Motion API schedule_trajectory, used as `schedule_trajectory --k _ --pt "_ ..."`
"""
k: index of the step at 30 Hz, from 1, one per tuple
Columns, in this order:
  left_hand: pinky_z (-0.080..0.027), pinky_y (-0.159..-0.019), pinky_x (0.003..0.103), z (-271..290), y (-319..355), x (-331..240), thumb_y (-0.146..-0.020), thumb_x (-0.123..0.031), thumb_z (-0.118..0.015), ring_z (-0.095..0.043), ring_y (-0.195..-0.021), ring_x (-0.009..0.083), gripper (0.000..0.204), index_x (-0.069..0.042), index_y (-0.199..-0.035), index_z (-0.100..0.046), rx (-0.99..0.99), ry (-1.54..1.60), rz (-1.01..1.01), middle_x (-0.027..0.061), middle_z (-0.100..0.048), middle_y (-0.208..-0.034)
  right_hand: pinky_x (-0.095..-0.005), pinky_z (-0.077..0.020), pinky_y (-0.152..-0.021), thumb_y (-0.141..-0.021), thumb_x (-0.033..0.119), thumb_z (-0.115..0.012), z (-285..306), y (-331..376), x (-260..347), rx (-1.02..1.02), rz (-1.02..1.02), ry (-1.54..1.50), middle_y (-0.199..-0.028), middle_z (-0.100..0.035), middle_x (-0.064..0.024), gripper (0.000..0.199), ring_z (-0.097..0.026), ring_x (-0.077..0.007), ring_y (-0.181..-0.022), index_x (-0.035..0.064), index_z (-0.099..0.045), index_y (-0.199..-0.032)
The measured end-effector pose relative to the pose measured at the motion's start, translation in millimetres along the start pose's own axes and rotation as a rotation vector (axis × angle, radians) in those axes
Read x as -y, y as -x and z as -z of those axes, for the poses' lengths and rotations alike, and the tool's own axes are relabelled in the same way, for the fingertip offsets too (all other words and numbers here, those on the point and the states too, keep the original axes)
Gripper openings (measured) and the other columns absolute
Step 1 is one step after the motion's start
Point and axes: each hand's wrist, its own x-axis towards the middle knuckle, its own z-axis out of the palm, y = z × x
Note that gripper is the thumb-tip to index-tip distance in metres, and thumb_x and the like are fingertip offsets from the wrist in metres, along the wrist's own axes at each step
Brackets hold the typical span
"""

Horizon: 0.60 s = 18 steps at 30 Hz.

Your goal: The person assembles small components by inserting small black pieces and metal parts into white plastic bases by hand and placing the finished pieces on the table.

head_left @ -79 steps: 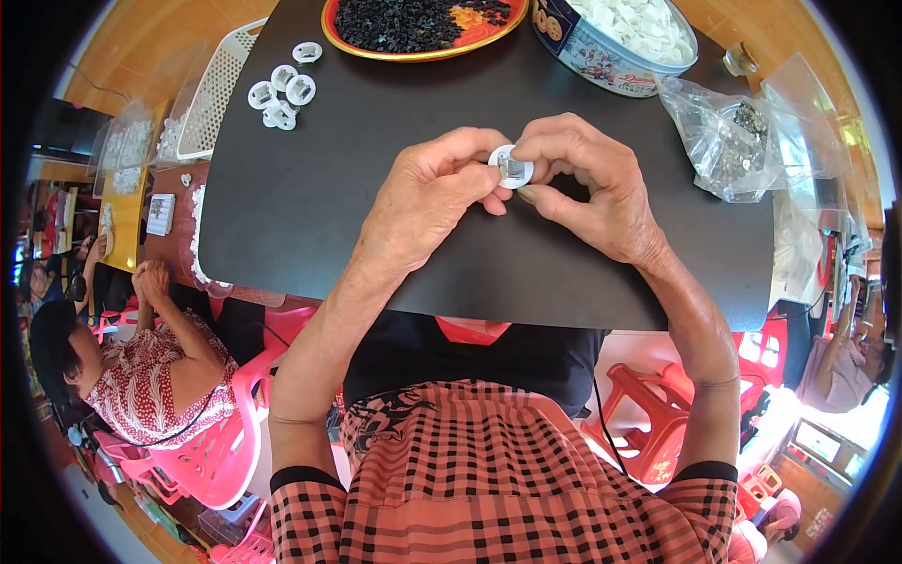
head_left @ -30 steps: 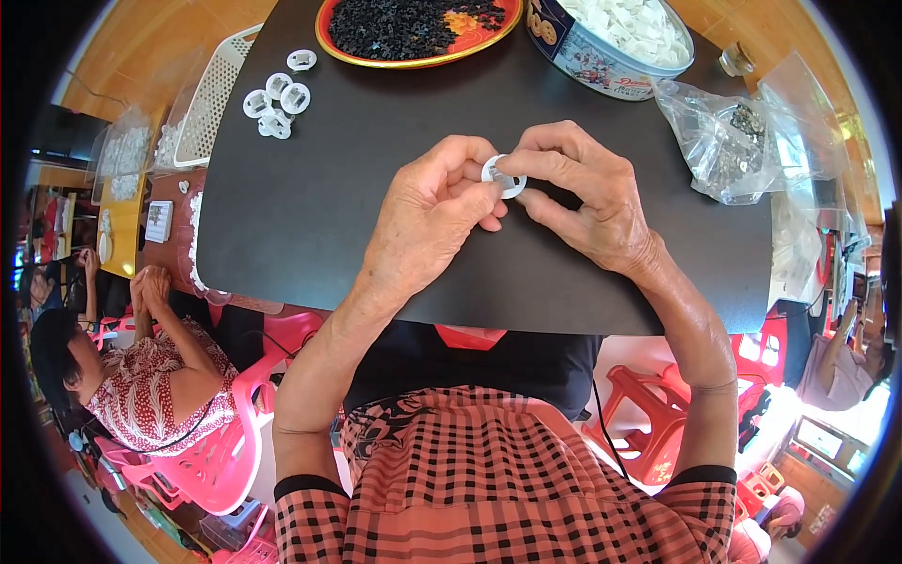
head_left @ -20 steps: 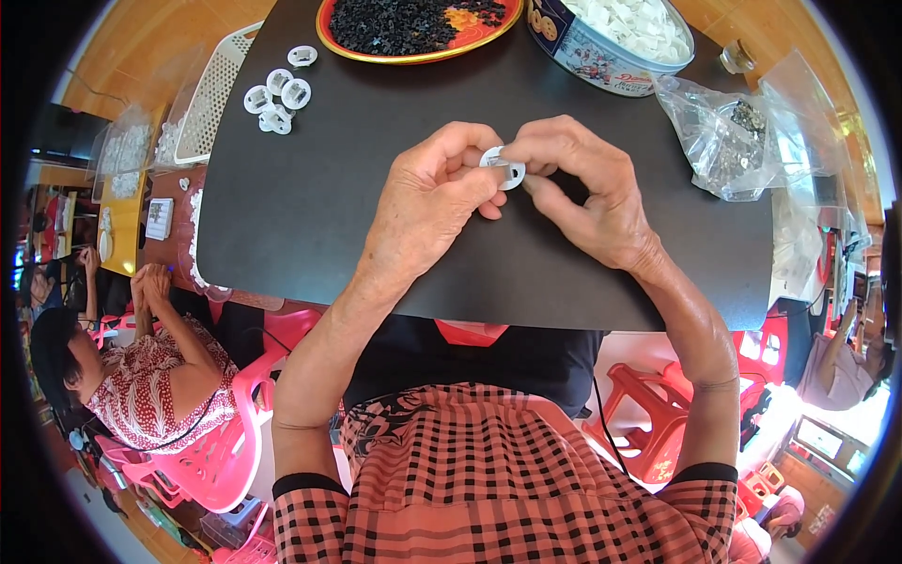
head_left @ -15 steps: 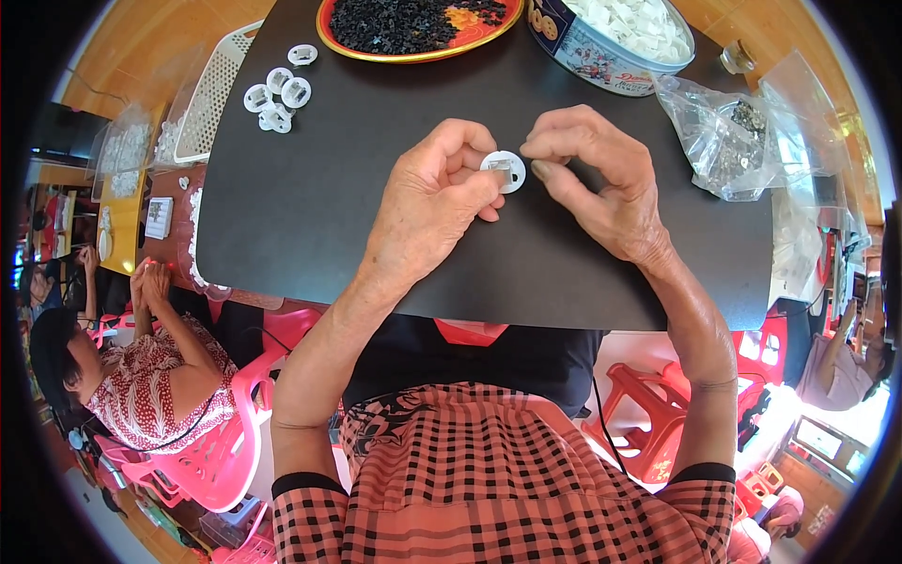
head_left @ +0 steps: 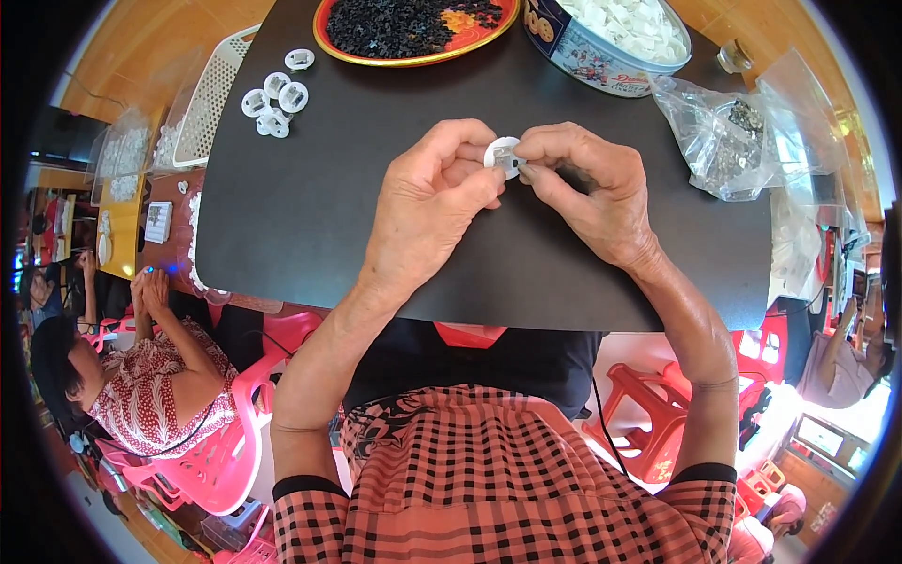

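Observation:
Between thumb and fingers, my left hand (head_left: 437,193) pinches a round white plastic part (head_left: 502,150) with a clear or metallic-looking middle. My right hand (head_left: 597,188) meets the part's right edge, its thumb and forefinger closed together there. A small dark bit shows at those fingertips, too small to name and partly hidden. Both hands are above the dark table (head_left: 357,188). Several similar white round parts (head_left: 276,86) lie in a loose group at the far left of the table.
A red and gold tray (head_left: 413,60) of small black pieces lies at the far edge. Beside it stands a blue tin (head_left: 601,70) of white pieces. Clear plastic bags (head_left: 719,141) hold small metallic bits at right. A white basket (head_left: 211,103) and another person (head_left: 160,376) are at left.
My right hand has moved left, so its fingertips now meet the white part. The part has tilted and risen slightly in my left hand.

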Motion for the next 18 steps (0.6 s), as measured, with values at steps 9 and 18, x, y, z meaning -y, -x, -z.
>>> schedule_trajectory --k 9,18 --pt "-0.052 -0.068 0.025 0.4 -0.5 -4.6 -0.088 0.000 -0.057 -0.059 -0.077 0.0100 0.021 0.003 -0.109 -0.057 0.016 -0.049 0.087 0.0059 -0.061 -0.090 -0.0252 -0.0515 -0.063 -0.074 -0.009 -0.065 1.1 -1.9 0.9 0.038 0.108 0.087 -0.085 -0.066 -0.0076 0.024 -0.063 -0.0151 -0.071 0.0030 -0.066 -0.095" --pt "-0.053 -0.073 0.026 2.2 -1.6 1.7 -0.090 -0.001 -0.056 -0.061 -0.081 0.0115 0.020 0.002 -0.110 -0.058 0.064 0.061 0.029 0.0066 -0.062 -0.093 -0.0278 -0.0517 -0.061 -0.075 -0.007 -0.066 -0.4 -1.9 5.2 0.018 0.214 0.260 -0.085 -0.065 -0.0080 0.030 -0.063 -0.0189 -0.073 0.0068 -0.068 -0.101"
